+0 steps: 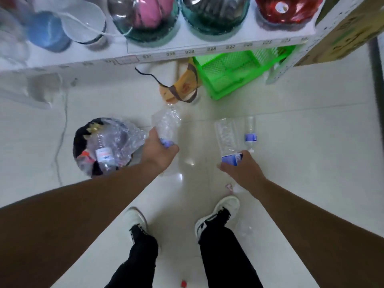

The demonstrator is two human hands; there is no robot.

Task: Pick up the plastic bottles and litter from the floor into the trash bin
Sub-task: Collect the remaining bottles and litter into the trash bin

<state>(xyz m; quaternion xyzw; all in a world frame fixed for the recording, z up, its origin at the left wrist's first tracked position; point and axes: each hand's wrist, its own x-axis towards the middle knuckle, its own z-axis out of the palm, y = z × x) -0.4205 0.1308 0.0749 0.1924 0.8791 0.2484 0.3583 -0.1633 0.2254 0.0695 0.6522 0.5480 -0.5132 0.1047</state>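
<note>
**Two bottles in hand, bin half full, scraps still on the floor**

The bin (83, 142) at the person's left already holds bottles and crumpled plastic. The left hand (160, 150) grips a crushed bottle (167, 123), fingers closed round it, just beside the bin's rim and not yet over it. The right hand (241, 169) holds a clear bottle (226, 136) by its labelled end, fingers wrapped. Another bottle (250, 132) lies on the floor just beyond. Left too: a pink scrap (229, 187), a red bit (183, 283) between the shoes, and clear plastic (245, 227) by the right shoe. A green basket (232, 73) and paper bag (182, 86) sit under the shelf (187, 53), clear of the reach.
</note>
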